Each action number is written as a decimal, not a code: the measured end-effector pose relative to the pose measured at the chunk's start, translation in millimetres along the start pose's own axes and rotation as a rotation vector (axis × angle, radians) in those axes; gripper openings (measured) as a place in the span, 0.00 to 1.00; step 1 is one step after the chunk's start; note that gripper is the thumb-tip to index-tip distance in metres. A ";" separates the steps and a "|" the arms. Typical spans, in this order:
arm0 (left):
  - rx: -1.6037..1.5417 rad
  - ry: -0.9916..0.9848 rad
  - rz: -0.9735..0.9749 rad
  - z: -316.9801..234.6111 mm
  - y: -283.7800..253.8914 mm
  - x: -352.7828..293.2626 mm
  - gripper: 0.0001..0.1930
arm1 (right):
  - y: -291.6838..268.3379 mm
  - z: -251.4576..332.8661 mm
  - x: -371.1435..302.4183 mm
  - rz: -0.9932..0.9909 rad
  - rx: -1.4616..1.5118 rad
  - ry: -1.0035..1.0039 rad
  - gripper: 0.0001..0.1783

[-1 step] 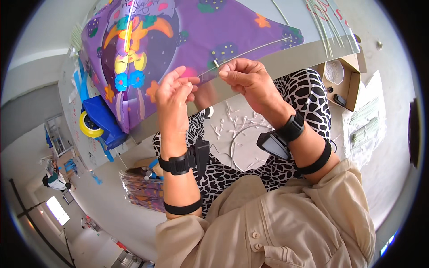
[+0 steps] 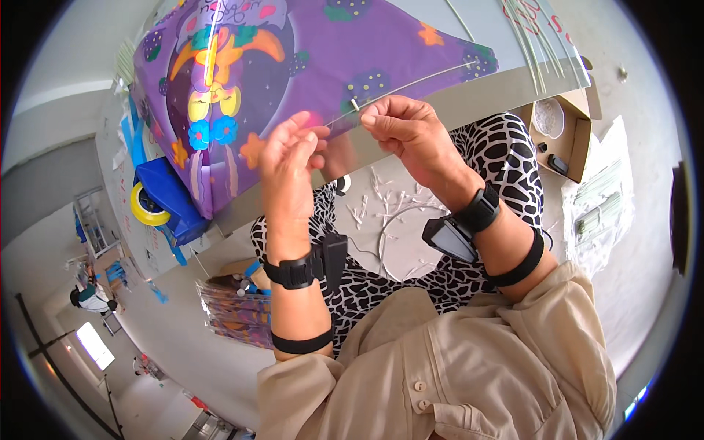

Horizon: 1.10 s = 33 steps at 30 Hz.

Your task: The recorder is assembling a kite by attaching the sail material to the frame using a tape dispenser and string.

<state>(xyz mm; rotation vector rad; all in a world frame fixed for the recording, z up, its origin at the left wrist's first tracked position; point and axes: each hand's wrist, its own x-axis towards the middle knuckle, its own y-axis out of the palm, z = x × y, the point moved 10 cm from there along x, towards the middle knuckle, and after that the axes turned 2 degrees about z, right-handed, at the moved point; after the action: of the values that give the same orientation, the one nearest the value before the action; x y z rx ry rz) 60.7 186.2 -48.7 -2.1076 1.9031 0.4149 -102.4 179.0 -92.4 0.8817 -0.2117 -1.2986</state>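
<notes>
I note the right hand (image 2: 414,136) pinching, contents indeterminable; the left hand's (image 2: 288,161) fingers loosely parted. The purple sheet (image 2: 323,44) lies near the table's (image 2: 469,95) near edge. Rod (image 2: 418,81) laid along its border; fastening, I judge, unfinished.

Lettering on purple sheet (image 2: 323,40) + tabletop (image 2: 485,23)
Dk script (image 2: 229,13) nr top of sheet, prob. upside down; red print (image 2: 524,16) at tabletop's top R; more red at L, too sm./blurry to make out.
</notes>
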 end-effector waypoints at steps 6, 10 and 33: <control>-0.312 -0.028 0.095 21.4 31.6 -11.9 0.16 | -0.7 -6.8 0.8 -0.011 0.080 -0.003 0.03; -0.136 0.258 -0.128 3.2 13.4 -6.0 0.05 | 4.3 -12.1 -7.5 -0.054 -0.023 0.075 0.06; 0.714 0.419 0.032 -7.9 23.2 42.2 0.03 | 15.9 23.9 -20.9 -0.121 -1.335 -0.279 0.07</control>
<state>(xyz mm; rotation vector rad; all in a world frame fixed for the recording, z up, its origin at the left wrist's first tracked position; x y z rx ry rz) 41.9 142.1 -57.9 -1.7452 1.8882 -0.6645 -111.2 187.1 -59.0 -0.4295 0.4767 -1.3166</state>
